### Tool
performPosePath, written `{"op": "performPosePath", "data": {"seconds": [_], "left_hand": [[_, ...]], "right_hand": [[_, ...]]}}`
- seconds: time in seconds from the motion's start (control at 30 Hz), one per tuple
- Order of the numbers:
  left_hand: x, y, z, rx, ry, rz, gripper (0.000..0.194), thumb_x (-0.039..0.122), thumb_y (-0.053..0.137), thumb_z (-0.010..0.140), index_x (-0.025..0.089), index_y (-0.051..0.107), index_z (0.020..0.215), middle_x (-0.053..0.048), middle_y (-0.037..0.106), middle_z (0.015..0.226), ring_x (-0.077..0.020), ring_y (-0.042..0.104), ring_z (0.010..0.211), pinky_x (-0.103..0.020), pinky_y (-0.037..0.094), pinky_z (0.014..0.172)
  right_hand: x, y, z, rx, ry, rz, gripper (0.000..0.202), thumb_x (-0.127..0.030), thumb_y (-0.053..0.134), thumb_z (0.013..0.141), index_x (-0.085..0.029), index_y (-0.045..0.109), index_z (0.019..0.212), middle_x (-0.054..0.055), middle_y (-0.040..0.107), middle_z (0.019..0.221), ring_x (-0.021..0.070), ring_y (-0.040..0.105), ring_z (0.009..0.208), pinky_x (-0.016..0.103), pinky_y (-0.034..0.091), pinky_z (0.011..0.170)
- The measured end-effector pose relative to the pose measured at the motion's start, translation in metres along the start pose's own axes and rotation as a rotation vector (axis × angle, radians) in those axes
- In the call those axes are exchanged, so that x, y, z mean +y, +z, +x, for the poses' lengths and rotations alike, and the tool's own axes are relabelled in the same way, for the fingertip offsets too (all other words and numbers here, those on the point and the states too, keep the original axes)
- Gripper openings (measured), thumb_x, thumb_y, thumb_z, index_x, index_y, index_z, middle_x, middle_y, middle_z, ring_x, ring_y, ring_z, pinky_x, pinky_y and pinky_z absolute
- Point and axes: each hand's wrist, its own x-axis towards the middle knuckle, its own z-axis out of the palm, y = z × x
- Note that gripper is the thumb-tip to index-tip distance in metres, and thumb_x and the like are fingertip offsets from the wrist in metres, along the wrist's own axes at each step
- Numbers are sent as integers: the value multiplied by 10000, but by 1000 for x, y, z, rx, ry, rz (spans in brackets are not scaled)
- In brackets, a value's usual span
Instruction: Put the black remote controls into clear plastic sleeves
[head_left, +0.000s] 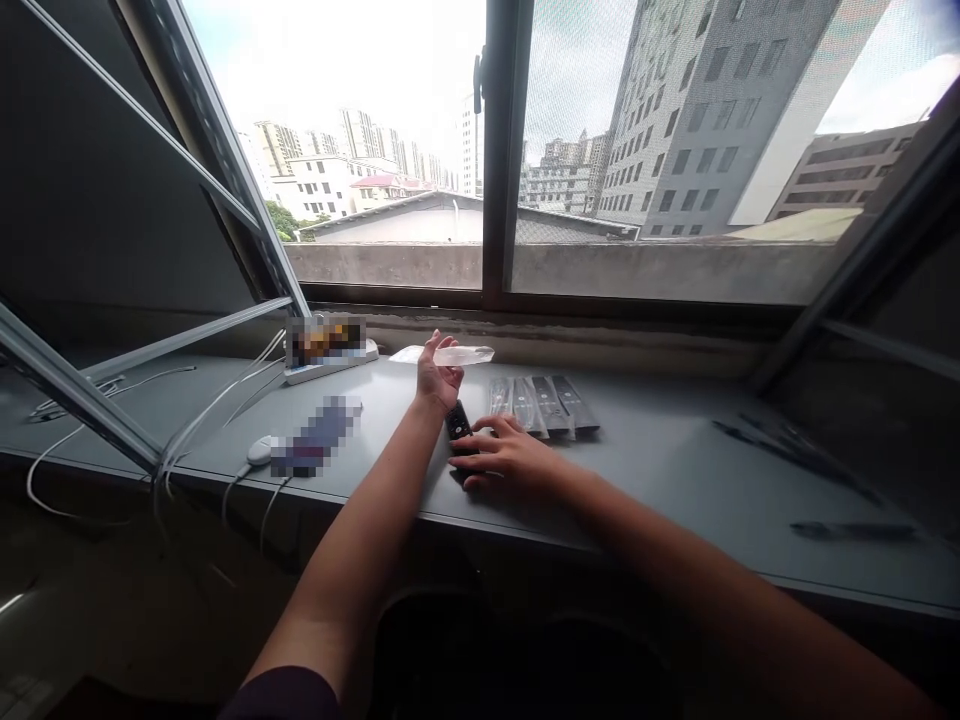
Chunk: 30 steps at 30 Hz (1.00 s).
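the black remote (457, 418) lies on the tabletop (645, 440), long axis pointing away, far end slightly left. the right hand (519, 458), loosely spread, touches it, nearer than the half-curled left hand (438, 382); its grip on the clear sleeve (474, 355) is unclear.

No readable text
Pale marks on the long, flat black remote controls in clear plastic sleeves (551, 408) are too small to read.

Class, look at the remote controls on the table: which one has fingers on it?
The dark remote nearest the left hand; the right hand's fingers touch it. The other four lie untouched in a row.
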Motion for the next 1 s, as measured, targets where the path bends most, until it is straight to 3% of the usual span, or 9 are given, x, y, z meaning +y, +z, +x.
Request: {"op": "performPosePath", "data": {"seconds": [0.13,0.23,0.43,0.53,0.7,0.83,0.9,1.0], "left_hand": [[-2,-1,1,-13,-13,16,285,400,845,941,166,727,1053,-42,695,976,-54,604,580,-166,425,419],[-2,-4,4,-35,-26,17,291,405,845,939,171,729,1069,-42,694,977,-62,618,595,-168,439,428],[-1,-6,5,-18,-36,-21,288,404,823,956,176,741,1112,-42,695,926,-79,622,583,-177,464,435],[-1,-6,5,-6,-46,-33,275,394,810,966,164,736,1099,-37,697,900,-74,605,561,-177,454,427],[-1,-9,9,-1,-64,-78,251,389,783,986,164,722,1081,-32,698,877,-78,610,570,-172,455,421],[-2,-10,9,41,-67,-84,217,390,768,998,194,704,1063,-39,706,879,-93,618,574,-174,464,415],[-4,-9,9,48,-60,-87,191,366,782,987,209,695,1052,-39,711,882,-96,613,565,-176,461,408],[-7,-9,8,43,-75,-78,203,357,799,971,208,695,1062,-44,713,876,-102,612,556,-183,468,401]], "right_hand": [[-5,1,2,5,-31,46,342,-416,706,1091,-282,784,1395,91,736,1493,306,641,1206,497,562,1045],[-10,-5,3,26,-35,141,308,-443,747,1056,-240,817,1276,114,761,1408,285,657,1151,445,597,1002],[-7,-15,4,68,40,244,212,-448,751,1038,-255,818,981,93,809,1159,284,677,1013,448,614,914],[-3,-18,5,156,101,346,226,-465,798,998,-254,788,918,88,808,1099,274,696,983,460,601,938],[11,-25,5,453,416,628,318,-519,838,945,-223,776,846,86,786,1056,255,732,996,417,580,954],[33,-28,-1,625,749,925,371,-584,833,904,-214,806,883,39,771,994,148,636,709,317,567,703],[44,-29,-4,771,829,1086,378,-569,909,817,-212,809,887,28,770,970,128,624,695,275,560,648],[56,-33,-7,861,882,1266,362,-462,994,735,-213,811,923,21,782,976,131,692,759,251,607,675]]}}
